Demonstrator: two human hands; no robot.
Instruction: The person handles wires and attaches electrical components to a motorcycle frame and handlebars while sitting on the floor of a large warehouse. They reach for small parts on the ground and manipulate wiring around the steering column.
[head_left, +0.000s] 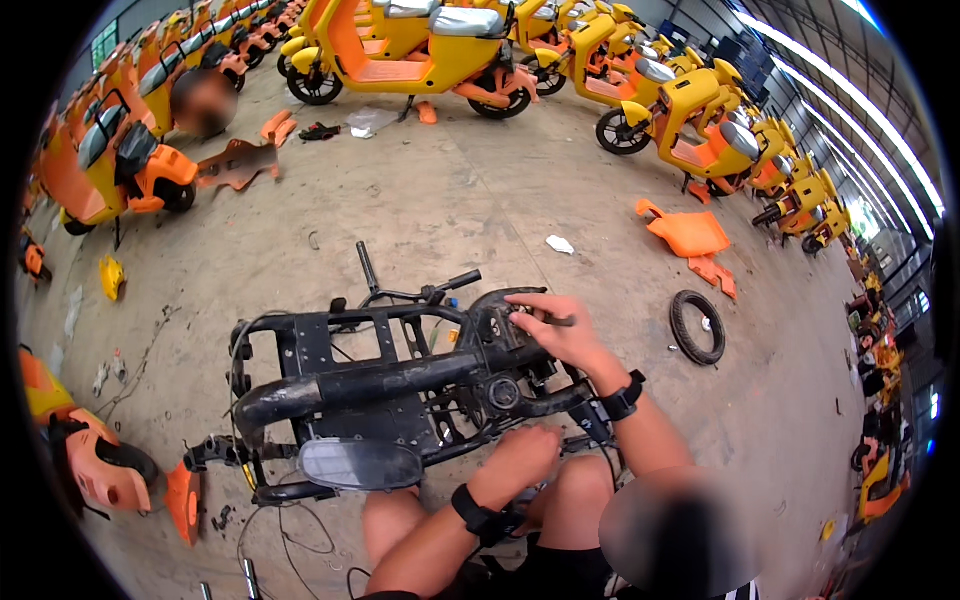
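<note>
A black scooter frame (360, 385) of welded tubes lies on the floor just ahead of my knees. My right hand (570, 335) is over the frame's right end, fingers bent and a thumb pressed in. A short dark rod-like piece (562, 321) sticks out from its grip, and its kind cannot be made out. Closer to me, my left hand (530, 452) is closed beside the near tube, below a round black fitting (502, 393). Whatever its fingers hold, if anything, is hidden. An oval grey panel (362, 464) sits on the frame's near side.
Yellow and orange scooters (430, 60) stand in rows behind. At right lie a black tyre (697, 327) and orange body panels (690, 235). A white scrap (560, 244) is on the floor beyond the frame. Loose cables (285, 535) trail at the near left, beside an orange piece (183, 500).
</note>
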